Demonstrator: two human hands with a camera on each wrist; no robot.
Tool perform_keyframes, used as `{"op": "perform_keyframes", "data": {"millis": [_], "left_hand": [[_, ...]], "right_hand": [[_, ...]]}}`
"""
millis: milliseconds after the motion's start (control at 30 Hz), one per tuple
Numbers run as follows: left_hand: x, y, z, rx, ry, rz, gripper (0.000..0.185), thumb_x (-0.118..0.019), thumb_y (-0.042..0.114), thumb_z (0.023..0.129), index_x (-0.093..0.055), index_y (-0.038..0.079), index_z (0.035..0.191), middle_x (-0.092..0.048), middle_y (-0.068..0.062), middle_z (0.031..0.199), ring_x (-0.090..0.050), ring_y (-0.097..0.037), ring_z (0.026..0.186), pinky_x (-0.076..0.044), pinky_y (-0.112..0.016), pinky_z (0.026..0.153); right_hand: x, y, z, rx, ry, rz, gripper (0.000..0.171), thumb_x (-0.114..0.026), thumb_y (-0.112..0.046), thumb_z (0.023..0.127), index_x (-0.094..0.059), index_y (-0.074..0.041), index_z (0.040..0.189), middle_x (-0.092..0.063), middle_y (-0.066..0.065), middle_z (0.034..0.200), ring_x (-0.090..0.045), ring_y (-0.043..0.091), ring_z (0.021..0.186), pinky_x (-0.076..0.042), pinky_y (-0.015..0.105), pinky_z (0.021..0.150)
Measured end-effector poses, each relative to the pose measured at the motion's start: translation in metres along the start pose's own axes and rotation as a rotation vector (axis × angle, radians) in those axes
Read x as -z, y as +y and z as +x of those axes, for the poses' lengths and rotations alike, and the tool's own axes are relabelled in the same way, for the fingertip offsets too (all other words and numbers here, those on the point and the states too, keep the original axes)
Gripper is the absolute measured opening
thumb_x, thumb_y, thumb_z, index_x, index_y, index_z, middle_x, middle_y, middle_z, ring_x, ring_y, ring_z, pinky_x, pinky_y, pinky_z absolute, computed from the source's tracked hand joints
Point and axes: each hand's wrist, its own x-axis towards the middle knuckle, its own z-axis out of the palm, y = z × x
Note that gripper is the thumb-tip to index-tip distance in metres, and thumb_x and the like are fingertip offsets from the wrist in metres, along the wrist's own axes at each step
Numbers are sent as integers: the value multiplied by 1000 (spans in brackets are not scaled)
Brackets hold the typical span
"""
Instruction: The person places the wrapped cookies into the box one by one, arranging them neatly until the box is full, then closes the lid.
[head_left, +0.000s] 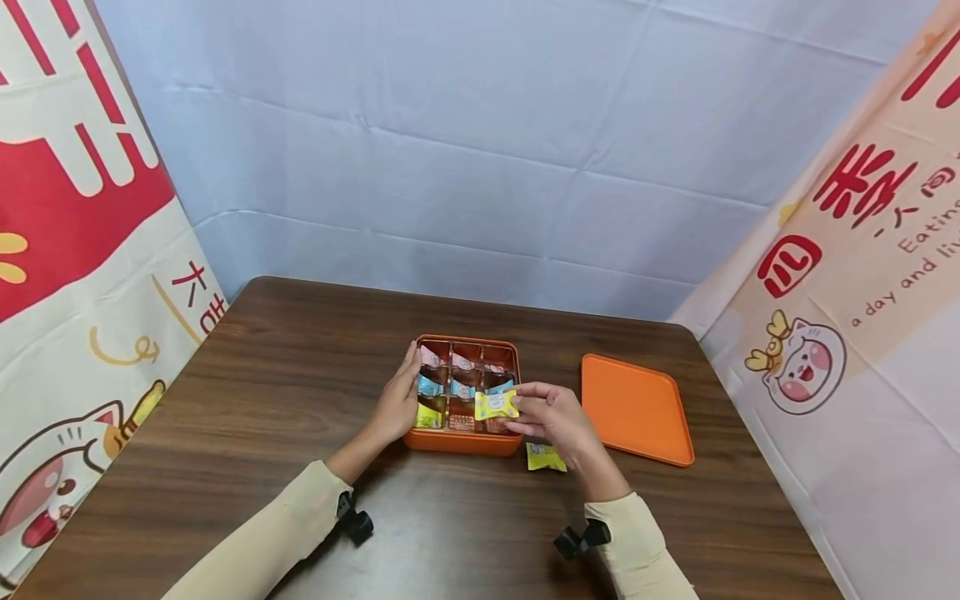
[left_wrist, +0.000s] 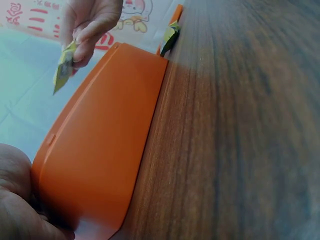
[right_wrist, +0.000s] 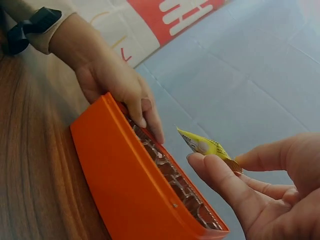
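An orange box with a clear divided insert stands on the table. Pink packets lie in its far row, blue packets in its middle row, and a yellow packet in its near left compartment. My left hand rests against the box's left side, fingers extended along it. Between thumb and fingers, my right hand pinches a yellow candy packet above the near right part of the box. Another yellow packet lies on the table below that hand, partly covered by it.
To the right of the box, an orange lid lies flat on the wooden table. Behind the table hangs a pale cloth. Printed banners stand at both sides.
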Motion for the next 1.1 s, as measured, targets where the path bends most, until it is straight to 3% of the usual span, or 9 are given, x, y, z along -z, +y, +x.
{"op": "perform_keyframes", "data": {"millis": [267, 1100], "left_hand": [[0, 1, 0, 10, 0, -1, 53, -33, -6, 107, -17, -5, 158, -2, -7, 169, -13, -31, 153, -17, -48, 123], [0, -4, 1, 19, -12, 10, 53, -33, -5, 107, -17, -5, 158, -1, -7, 169, -13, -31, 153, -18, -49, 122]], "right_hand": [[-7, 6, 6, 17, -25, -61, 32, -62, -4, 99, -60, 11, 128, -62, 27, 125, -75, 30, 95, -60, 39, 83], [-16, 15, 15, 37, -76, -99, 29, -62, 0, 99, -60, 13, 124, -73, 25, 104, -76, 31, 89, -61, 38, 80]]}}
